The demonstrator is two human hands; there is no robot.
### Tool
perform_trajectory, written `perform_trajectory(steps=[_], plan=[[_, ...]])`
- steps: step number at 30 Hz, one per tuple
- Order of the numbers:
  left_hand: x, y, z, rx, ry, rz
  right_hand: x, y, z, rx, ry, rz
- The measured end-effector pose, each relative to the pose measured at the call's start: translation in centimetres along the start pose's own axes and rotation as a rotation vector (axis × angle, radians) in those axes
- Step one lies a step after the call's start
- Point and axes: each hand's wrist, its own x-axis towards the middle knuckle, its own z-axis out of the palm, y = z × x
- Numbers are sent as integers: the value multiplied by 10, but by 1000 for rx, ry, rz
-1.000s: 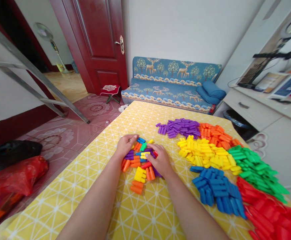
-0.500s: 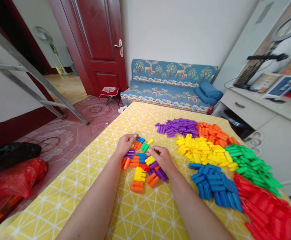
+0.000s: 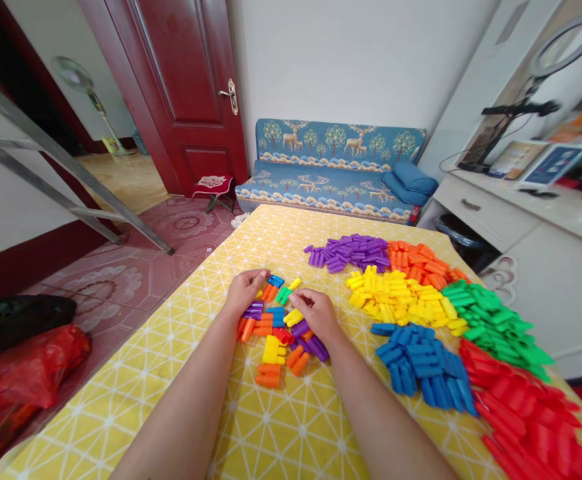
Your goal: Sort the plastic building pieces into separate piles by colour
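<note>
A cluster of mixed plastic building blocks lies on the yellow patterned table, with a hand on either side. My left hand is closed, its fingertips beside a blue block and orange blocks at the cluster's far left. What its fingers hold, if anything, is hidden. My right hand has curled fingers, thumb and fingertips close to a green block and just above a yellow block; its grip is partly hidden. Nearer me are a yellow piece, orange blocks and purple blocks.
Heaps sorted by colour cover the table's right side: purple, orange, yellow, green, blue and red. A blue sofa stands beyond the table; a metal ladder leans at the left.
The whole view has shifted slightly, so the scene sits a little further left. Both hands stay at the same spots around the cluster, with hardly any visible movement.
</note>
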Motion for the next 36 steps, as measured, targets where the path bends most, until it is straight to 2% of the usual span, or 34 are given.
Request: perform_trajectory(steps=[24,26,29,33,36], plan=[[0,-2,0,-27,-4,2,-1,1,1,14,-4,6],[0,-2,0,-27,-5,4,-1,-4,-3,2,-43,15],[0,-2,1,-23,-1,-1,-4,-20,-15,-84,-183,8],[1,-4,1,-24,1,-3,-12,-44,-35,-425,-386,-74],[2,-5,2,-32,2,-3,-17,-50,-37,-600,-432,-106]])
